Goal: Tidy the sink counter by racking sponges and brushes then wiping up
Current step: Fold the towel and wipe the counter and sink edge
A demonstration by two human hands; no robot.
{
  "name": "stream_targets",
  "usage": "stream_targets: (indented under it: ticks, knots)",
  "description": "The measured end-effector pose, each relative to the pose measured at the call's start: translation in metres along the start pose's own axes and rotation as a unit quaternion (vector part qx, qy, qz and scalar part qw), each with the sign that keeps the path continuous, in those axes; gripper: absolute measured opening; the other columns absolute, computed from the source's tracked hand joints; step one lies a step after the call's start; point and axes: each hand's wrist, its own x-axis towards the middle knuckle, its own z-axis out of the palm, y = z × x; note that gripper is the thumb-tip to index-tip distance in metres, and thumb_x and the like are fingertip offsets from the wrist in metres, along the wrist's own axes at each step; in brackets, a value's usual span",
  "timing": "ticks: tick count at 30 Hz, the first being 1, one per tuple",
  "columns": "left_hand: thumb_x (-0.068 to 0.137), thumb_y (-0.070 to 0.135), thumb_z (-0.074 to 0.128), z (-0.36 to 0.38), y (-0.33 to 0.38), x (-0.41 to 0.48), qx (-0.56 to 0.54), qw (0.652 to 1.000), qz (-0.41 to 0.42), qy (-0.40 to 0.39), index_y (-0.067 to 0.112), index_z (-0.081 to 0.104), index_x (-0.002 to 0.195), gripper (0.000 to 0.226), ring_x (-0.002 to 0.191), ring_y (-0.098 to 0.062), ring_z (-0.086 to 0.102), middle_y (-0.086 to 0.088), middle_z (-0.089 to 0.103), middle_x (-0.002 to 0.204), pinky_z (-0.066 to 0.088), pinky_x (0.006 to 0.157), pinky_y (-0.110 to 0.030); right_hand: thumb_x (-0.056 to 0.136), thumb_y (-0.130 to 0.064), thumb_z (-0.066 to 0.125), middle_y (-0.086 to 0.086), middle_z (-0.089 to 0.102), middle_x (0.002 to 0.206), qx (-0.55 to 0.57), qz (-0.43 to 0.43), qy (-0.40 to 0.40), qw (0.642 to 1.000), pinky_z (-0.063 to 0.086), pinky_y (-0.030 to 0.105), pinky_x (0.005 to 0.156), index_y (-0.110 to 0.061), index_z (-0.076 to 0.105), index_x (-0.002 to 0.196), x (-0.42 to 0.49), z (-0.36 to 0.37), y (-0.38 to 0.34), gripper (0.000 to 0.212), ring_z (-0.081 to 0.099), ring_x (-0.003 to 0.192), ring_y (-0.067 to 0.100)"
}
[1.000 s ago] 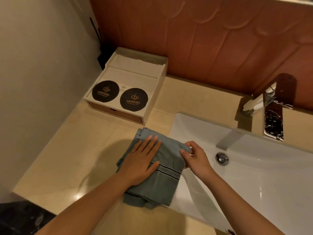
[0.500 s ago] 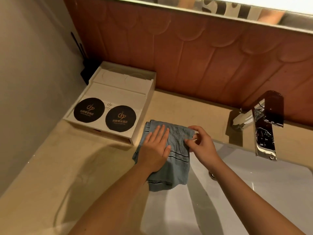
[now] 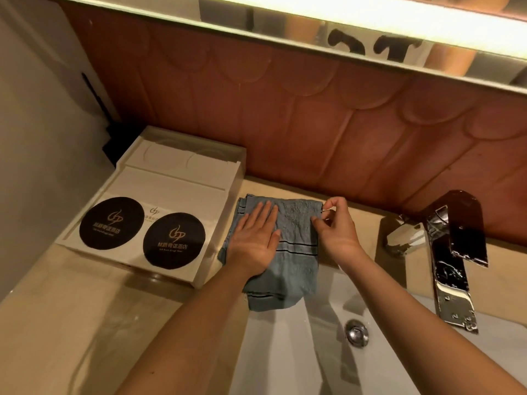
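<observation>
Cloth point(image 3: 296, 223) on the counter point(image 3: 71, 303), long axis running away from you, near end overhanging the sink point(image 3: 285, 354). Your left hand point(image 3: 253, 243) presses it flat, fingers straight; your right hand point(image 3: 338, 232) pinches its far right edge.

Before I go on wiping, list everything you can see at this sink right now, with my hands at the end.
cloth: one, blue-grey with dark stripes, on the counter right of the tray, near end over the sink rim
counter: one, beige, around the sink
tray: one, white, back left of the counter
coasters: two, black, round, side by side on the tray's front
sink: one, white, front right
drain: one, chrome, in the sink
faucet: one, chrome, behind the sink at right
wall panel: one, reddish brown, behind the counter
mirror: one, along the top
left hand: flat on the cloth
right hand: pinches the cloth's right edge
</observation>
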Motion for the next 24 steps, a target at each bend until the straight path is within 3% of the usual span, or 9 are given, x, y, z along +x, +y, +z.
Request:
stream_targets:
  ticks: [2, 7, 10, 14, 16, 18, 20, 24]
  knots:
    - [0.098, 0.042, 0.009, -0.003, -0.001, 0.009, 0.005, 1.0, 0.001, -0.016, 0.022, -0.005, 0.148, 0.055, 0.144, -0.007, -0.012, 0.007, -0.008, 0.158, -0.012, 0.113, -0.026, 0.086, 0.001, 0.055, -0.004, 0.043, 0.067, -0.018, -0.011, 0.005, 1.0, 0.035, 0.024, 0.063, -0.015, 0.044, 0.084, 0.01, -0.002, 0.001, 0.02, 0.04, 0.06, 0.008]
    - [0.08, 0.052, -0.01, -0.002, -0.003, 0.041, -0.004, 1.0, -0.003, 0.007, 0.021, 0.002, 0.149, 0.076, 0.145, -0.008, -0.005, 0.005, 0.0, 0.159, -0.007, 0.114, -0.025, 0.086, 0.003, 0.052, -0.003, 0.048, 0.07, -0.013, -0.023, 0.028, 0.999, 0.034, 0.024, 0.068, -0.01, 0.05, 0.089, 0.037, -0.002, 0.001, 0.013, 0.047, 0.067, 0.015]
    - [0.085, 0.048, -0.003, -0.003, -0.002, 0.053, -0.008, 1.0, -0.001, 0.027, 0.02, 0.01, 0.149, 0.071, 0.146, -0.011, 0.001, 0.003, 0.009, 0.158, -0.003, 0.115, -0.027, 0.086, -0.007, 0.055, 0.013, 0.057, 0.097, -0.173, -0.033, 0.06, 0.983, 0.034, 0.032, 0.085, -0.009, 0.059, 0.107, 0.043, 0.006, 0.003, 0.022, 0.048, 0.1, 0.034]
    - [0.081, 0.047, 0.003, -0.001, -0.004, 0.057, -0.071, 0.994, -0.012, 0.088, 0.019, 0.032, 0.144, 0.075, 0.143, -0.016, 0.023, -0.004, 0.026, 0.154, 0.008, 0.115, -0.027, 0.08, -0.023, 0.044, 0.02, 0.058, 0.115, -0.336, -0.184, 0.06, 0.922, 0.033, 0.039, 0.089, -0.014, 0.063, 0.11, 0.039, 0.036, 0.001, 0.036, 0.052, 0.103, 0.04]
    - [0.083, 0.044, 0.007, -0.003, -0.004, 0.058, -0.112, 0.987, -0.036, 0.107, 0.017, 0.036, 0.142, 0.071, 0.142, -0.017, 0.026, -0.005, 0.027, 0.154, 0.008, 0.115, -0.026, 0.083, -0.036, 0.026, 0.019, 0.049, 0.134, -0.353, -0.168, 0.014, 0.92, 0.031, 0.042, 0.101, -0.016, 0.055, 0.125, 0.038, 0.054, 0.003, 0.054, 0.046, 0.119, 0.039]
    - [0.087, 0.036, 0.014, -0.007, -0.004, 0.059, -0.135, 0.983, -0.055, 0.113, 0.013, 0.036, 0.142, 0.063, 0.142, -0.017, 0.024, -0.006, 0.026, 0.154, 0.007, 0.115, -0.025, 0.084, -0.049, 0.004, 0.013, 0.025, 0.153, -0.37, -0.094, -0.035, 0.924, 0.012, 0.046, 0.114, -0.021, 0.032, 0.144, 0.035, 0.067, 0.006, 0.072, 0.022, 0.139, 0.034]
    - [0.086, 0.031, 0.021, -0.007, -0.004, 0.059, -0.145, 0.981, -0.061, 0.116, 0.01, 0.036, 0.141, 0.061, 0.142, -0.018, 0.025, -0.009, 0.028, 0.152, 0.006, 0.115, -0.025, 0.078, -0.054, -0.008, 0.008, 0.011, 0.158, -0.379, -0.081, -0.029, 0.922, -0.002, 0.045, 0.116, -0.026, 0.019, 0.148, 0.033, 0.075, 0.013, 0.08, 0.007, 0.145, 0.031]
    - [0.083, 0.043, 0.01, -0.004, -0.009, 0.061, -0.166, 0.975, -0.068, 0.132, 0.003, 0.045, 0.135, 0.074, 0.138, -0.021, 0.034, -0.014, 0.043, 0.144, 0.017, 0.116, -0.03, 0.071, -0.057, -0.014, 0.008, 0.005, 0.159, -0.395, -0.087, -0.036, 0.914, -0.007, 0.044, 0.115, -0.03, 0.011, 0.149, 0.034, 0.074, 0.012, 0.086, 0.002, 0.145, 0.029]
